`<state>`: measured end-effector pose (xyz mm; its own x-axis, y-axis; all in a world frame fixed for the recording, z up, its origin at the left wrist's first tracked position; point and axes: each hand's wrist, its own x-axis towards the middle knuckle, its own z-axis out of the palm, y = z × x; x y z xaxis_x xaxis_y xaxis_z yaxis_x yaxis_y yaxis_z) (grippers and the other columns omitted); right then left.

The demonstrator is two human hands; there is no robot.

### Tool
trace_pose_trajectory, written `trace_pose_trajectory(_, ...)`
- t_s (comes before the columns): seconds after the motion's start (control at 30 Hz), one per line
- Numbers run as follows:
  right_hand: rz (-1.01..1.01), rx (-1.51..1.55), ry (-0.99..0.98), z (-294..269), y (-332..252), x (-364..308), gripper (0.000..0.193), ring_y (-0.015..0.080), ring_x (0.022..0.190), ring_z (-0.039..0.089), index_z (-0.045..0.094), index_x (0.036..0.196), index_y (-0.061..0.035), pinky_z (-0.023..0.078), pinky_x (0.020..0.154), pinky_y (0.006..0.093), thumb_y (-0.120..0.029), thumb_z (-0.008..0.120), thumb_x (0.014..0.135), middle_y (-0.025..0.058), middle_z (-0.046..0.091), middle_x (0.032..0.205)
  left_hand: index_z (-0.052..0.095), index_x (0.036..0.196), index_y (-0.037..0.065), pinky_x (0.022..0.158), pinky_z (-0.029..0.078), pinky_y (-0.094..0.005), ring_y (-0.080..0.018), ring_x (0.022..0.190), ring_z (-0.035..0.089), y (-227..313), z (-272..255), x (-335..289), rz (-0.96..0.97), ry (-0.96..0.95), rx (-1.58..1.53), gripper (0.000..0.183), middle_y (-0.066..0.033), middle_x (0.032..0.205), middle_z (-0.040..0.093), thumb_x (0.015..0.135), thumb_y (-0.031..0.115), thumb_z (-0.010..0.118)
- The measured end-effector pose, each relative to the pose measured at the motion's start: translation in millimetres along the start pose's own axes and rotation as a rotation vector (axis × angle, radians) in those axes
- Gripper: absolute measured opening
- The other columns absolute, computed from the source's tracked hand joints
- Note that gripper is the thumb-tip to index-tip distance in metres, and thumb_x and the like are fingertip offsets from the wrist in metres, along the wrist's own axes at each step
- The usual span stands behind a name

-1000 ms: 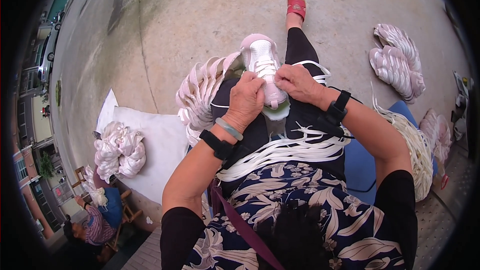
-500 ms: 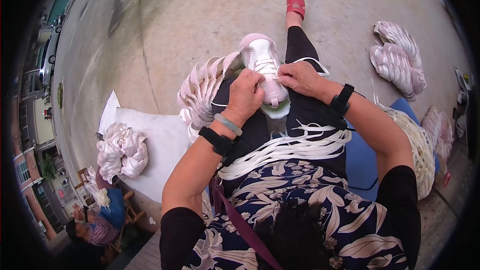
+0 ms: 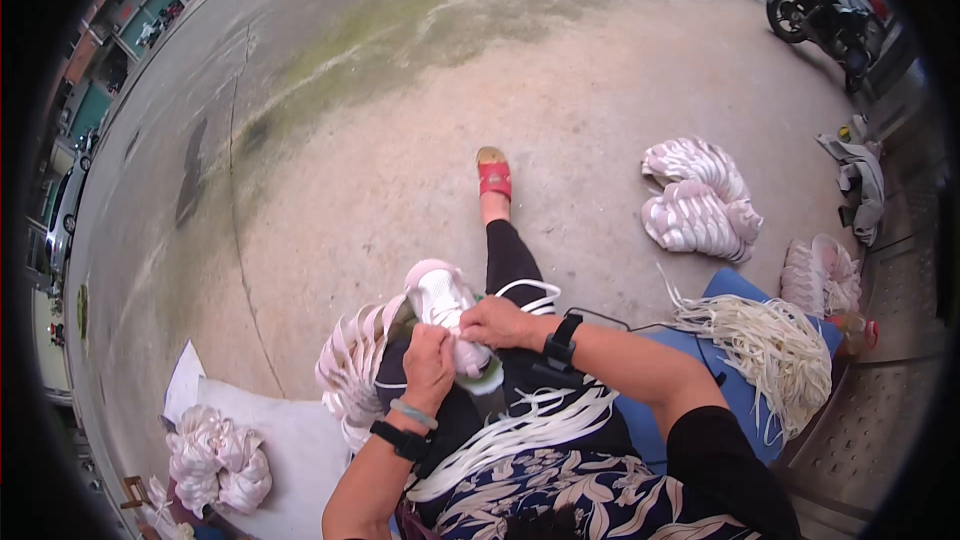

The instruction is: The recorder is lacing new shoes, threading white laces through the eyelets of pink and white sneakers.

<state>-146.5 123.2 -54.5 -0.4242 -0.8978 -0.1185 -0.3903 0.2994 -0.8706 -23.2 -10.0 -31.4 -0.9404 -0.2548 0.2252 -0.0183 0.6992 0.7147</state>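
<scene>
A pink and white shoe upper (image 3: pixel 437 283) lies over my lap, its toe pointing away from me, with a white shoelace (image 3: pixel 541 290) threaded across its front and looping out on the right. My left hand (image 3: pixel 430 365) is closed on the upper's left edge; its fingertips are partly hidden. From the other side, my right hand (image 3: pixel 497 323) pinches the shoelace close to the eyelets. The two hands nearly touch. Loose white laces (image 3: pixel 530 430) lie in a bunch across my lap. Beside my left knee hangs a row of nested pink and white uppers (image 3: pixel 350 355).
Bundled uppers (image 3: pixel 700 200) lie on the concrete at right. A pile of cream laces (image 3: pixel 765 355) rests on a blue surface (image 3: pixel 650 390), with another bundle (image 3: pixel 820 275) beyond. More uppers (image 3: pixel 215 460) sit on a white sheet (image 3: pixel 300 440) at left. A motorcycle (image 3: pixel 815 15) stands far right.
My view has tilted up and swung, so the hands and shoe upper sit lower and further left, and more of the yard shows. Both hands stay at the upper's lacing.
</scene>
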Motion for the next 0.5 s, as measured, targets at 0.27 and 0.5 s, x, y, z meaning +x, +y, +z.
trace_pose_trajectory(0.27,-0.197,-0.453,0.043,-10,-16,-22,0.013,0.0312,0.068,0.060,0.056,0.076,-0.0062,0.045,0.061,0.0416,-0.018,0.059,0.072,0.0131,0.058,0.066,0.047,0.076,0.001,0.065,0.041,-0.0421,-0.0352,0.073,0.049,-15,-16,-15,0.008,-0.025,0.003,0.006,-0.0162,0.077,0.047,0.079,0.005,0.050)
trace_pose_trajectory(0.5,-0.213,-0.468,0.440,-10,5,-31,0.012,0.0287,0.077,0.056,0.057,0.085,-0.0091,0.046,0.066,0.0390,-0.011,0.056,0.073,0.0105,0.053,0.077,0.048,0.082,-0.002,0.069,0.040,-0.0378,-0.0310,0.077,0.048,-68,-117,-65,-0.118,0.180,0.286,0.007,-0.0159,0.080,0.047,0.083,0.003,0.043)
